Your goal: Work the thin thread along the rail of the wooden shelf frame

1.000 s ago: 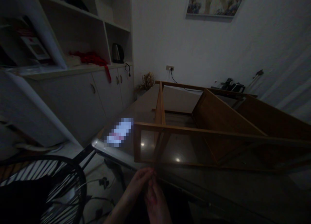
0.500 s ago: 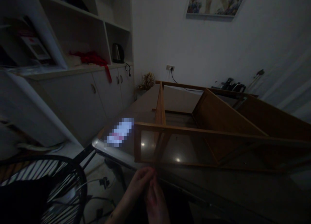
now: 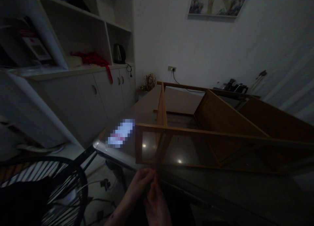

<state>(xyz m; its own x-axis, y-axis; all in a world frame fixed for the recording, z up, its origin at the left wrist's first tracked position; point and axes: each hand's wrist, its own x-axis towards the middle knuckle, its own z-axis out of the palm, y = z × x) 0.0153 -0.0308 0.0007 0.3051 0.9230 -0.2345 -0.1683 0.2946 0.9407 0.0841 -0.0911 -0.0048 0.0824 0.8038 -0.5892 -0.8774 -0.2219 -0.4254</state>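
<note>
My left hand (image 3: 142,180) and my right hand (image 3: 156,198) are together low in the view, just in front of the table's near edge. Their fingers are curled and the fingertips meet. In the dim light I cannot make out whether anything is between them. Beyond them a brown wooden shelf frame (image 3: 186,131) lies on its side on the glossy table (image 3: 147,103), apart from my hands. A lit, pixelated phone-like rectangle (image 3: 121,133) lies on the table's left corner.
A black slatted chair (image 3: 83,183) stands at lower left, with cables and a plug (image 3: 105,184) on the floor beside it. White cabinets (image 3: 80,92) line the left wall, holding a kettle (image 3: 119,53) and red cloth (image 3: 92,58). Dark items (image 3: 235,87) sit behind the frame.
My hands stay together at the table edge, with only a slight shift of the fingers and the right hand. The frame and the lit rectangle have not moved.
</note>
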